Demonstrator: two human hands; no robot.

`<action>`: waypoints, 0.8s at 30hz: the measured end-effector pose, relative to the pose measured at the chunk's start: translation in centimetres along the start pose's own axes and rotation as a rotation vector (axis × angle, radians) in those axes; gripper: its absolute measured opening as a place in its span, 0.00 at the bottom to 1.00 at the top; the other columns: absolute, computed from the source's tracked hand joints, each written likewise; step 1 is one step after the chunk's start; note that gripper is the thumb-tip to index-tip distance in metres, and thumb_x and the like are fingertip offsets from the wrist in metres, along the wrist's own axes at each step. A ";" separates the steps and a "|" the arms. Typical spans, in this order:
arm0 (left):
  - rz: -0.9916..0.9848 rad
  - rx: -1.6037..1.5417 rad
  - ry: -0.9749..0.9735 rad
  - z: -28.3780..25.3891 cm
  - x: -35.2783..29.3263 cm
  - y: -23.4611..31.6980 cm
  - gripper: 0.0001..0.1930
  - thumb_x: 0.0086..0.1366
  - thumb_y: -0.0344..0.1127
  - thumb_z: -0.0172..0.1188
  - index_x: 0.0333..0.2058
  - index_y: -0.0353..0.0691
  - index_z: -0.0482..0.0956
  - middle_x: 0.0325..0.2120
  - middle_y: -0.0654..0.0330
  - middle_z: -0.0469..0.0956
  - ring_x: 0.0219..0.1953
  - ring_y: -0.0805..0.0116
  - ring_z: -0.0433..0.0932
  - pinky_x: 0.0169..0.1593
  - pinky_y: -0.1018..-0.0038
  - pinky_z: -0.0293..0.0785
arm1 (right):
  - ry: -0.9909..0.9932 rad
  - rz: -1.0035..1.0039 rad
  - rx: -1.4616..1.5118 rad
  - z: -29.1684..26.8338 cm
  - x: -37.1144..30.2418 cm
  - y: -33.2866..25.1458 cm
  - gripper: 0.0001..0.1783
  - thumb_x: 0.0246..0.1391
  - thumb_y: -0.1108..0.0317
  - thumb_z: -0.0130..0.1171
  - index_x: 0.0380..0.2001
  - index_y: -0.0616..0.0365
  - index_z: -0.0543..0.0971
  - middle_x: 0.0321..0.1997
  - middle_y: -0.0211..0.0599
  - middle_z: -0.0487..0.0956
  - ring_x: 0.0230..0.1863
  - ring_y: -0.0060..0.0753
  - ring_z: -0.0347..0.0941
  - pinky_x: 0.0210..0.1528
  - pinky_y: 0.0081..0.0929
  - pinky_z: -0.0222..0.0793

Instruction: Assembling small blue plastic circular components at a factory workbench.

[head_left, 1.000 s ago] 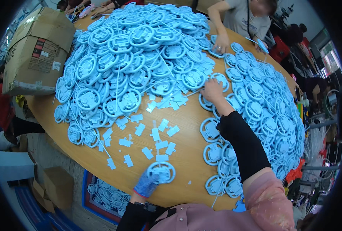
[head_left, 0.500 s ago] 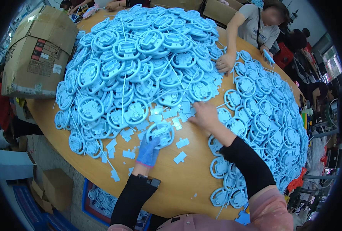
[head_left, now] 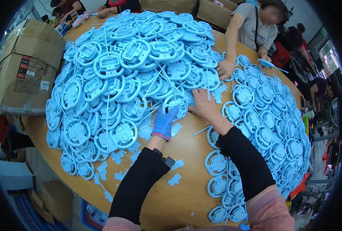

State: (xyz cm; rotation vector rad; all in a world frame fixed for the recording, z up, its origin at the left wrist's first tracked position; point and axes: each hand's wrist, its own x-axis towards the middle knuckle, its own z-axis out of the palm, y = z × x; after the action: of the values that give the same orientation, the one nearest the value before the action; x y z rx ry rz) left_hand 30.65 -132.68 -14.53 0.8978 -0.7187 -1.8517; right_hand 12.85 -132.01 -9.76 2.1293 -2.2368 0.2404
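My left hand, in a blue glove, grips the lower rim of a light-blue plastic ring-shaped part at the front edge of a large heap of such parts. Just right of it, my bare right hand is bent with thumb and fingers about a small flat light-blue piece; how firmly it is held is hard to see. Other small flat pieces lie on the wooden table near my left forearm and along the heap's edge.
A second heap of ring parts with sticks covers the table's right side. Across it, a co-worker's hand touches the big heap; their other hand holds a part with a stick. A cardboard box stands at left.
Both my hands have moved farther from me, the left also rightward with the ring part, coming close to the right hand. The co-worker's held part has tilted flatter. My view has shifted slightly.
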 end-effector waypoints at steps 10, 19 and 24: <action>-0.031 0.037 -0.032 1.3 0.9 1.7 0.26 0.54 0.27 0.65 0.52 0.36 0.67 0.45 0.59 0.74 0.45 0.68 0.74 0.49 0.73 0.71 | 0.019 -0.095 -0.004 0.6 -0.7 -0.3 0.09 0.43 0.68 0.58 0.31 0.58 0.77 0.32 0.43 0.74 0.37 0.45 0.73 0.39 0.41 0.72; -0.109 0.035 -0.185 -2.5 -11.6 7.7 0.29 0.57 0.34 0.62 0.56 0.36 0.63 0.50 0.55 0.71 0.49 0.64 0.74 0.51 0.68 0.73 | -0.161 -0.230 0.855 -2.4 -6.4 -2.8 0.22 0.43 0.57 0.63 0.38 0.61 0.76 0.39 0.50 0.77 0.42 0.54 0.73 0.45 0.42 0.68; -0.140 0.056 -0.046 -7.5 -23.1 8.8 0.33 0.51 0.37 0.67 0.54 0.34 0.64 0.48 0.53 0.71 0.47 0.63 0.75 0.47 0.68 0.76 | 0.232 0.327 0.542 -2.3 -1.7 6.8 0.21 0.46 0.63 0.60 0.42 0.63 0.75 0.37 0.49 0.79 0.40 0.53 0.75 0.44 0.42 0.70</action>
State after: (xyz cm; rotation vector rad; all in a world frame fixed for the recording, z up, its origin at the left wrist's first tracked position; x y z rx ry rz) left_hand 48.15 -115.95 -5.47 0.9649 -0.7559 -1.9897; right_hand 6.00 -129.68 -8.26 1.7697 -2.5667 1.1587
